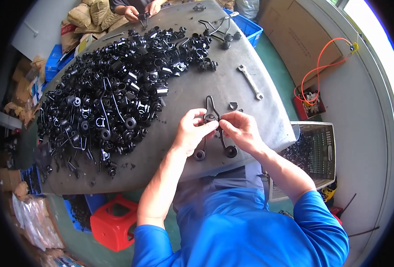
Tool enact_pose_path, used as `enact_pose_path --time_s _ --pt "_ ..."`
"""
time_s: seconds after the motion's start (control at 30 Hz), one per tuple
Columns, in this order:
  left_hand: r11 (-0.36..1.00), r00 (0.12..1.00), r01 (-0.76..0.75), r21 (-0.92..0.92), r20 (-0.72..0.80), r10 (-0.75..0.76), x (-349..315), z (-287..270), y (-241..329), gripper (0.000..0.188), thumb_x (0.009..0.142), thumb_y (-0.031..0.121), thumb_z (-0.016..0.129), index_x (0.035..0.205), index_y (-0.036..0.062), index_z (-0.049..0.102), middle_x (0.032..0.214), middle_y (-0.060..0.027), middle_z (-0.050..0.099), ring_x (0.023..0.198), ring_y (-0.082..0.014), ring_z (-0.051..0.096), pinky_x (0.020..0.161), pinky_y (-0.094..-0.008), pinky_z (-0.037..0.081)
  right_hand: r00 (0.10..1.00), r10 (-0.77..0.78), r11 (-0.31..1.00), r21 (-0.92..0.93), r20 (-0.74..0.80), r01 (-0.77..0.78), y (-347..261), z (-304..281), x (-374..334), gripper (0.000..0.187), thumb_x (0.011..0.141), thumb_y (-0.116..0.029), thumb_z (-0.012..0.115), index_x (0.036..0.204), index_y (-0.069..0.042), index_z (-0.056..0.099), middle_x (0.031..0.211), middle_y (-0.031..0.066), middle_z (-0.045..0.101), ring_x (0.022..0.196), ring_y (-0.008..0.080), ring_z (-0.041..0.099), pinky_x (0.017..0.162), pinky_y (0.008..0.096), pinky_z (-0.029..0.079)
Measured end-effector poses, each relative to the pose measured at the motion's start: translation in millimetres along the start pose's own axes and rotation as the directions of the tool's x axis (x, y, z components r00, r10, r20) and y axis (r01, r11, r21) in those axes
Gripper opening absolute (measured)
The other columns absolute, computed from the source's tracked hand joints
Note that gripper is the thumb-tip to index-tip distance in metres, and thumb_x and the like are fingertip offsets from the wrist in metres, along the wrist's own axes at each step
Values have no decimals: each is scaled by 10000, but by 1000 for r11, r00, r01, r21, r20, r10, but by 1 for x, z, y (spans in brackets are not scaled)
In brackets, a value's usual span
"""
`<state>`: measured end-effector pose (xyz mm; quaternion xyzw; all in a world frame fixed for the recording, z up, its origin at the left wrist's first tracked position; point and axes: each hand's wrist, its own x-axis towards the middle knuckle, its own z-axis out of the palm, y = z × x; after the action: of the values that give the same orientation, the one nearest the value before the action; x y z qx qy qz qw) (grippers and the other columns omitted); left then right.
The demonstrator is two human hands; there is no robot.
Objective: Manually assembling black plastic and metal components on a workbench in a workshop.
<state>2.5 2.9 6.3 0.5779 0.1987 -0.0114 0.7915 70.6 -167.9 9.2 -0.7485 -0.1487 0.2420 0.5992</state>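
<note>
Head view shows, at the left, a red stool (114, 228) on the floor near the edge of the grey table (174, 115); on this table spreads a large heap of black metal parts (121, 84); at the far edge, a co-worker's hands (140, 12) hold a small dark piece. Next comes the person's left hand (193, 130), with thumb and forefinger narrow, holding the bent rod part (223, 140) near its middle; this part is between the two hands, just above the table, its loop pointing away and its two round ends toward the person; the right hand (241, 129) pinches its right side with thumb and forefinger; farther right lie a wrench (250, 82) and, beside the table, a crate (331, 155) containing dark parts.
</note>
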Motion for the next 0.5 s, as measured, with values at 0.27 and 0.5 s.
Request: enact_pose_path --time_s 0.27,0.5 --pt "994 997 -69 84 -31 72 2 3 -9 503 823 48 752 1246 -17 488 918 -88 646 704 -136 625 601 -264 519 947 -313 922 -219 71 320 3 -9 -9 278 858 -25 636 1135 -10 649 864 111 646 735 172 640 681 289 521" --pt "990 997 71 -121 30 -68 6 2 -11 499 906 168 679 1320 25 441 889 -43 570 674 -121 547 544 -242 455 759 -634 469 -709 145 527 9 -44 46 186 838 -72 644 1015 -43 690 910 115 654 924 310 607 816 407 498"
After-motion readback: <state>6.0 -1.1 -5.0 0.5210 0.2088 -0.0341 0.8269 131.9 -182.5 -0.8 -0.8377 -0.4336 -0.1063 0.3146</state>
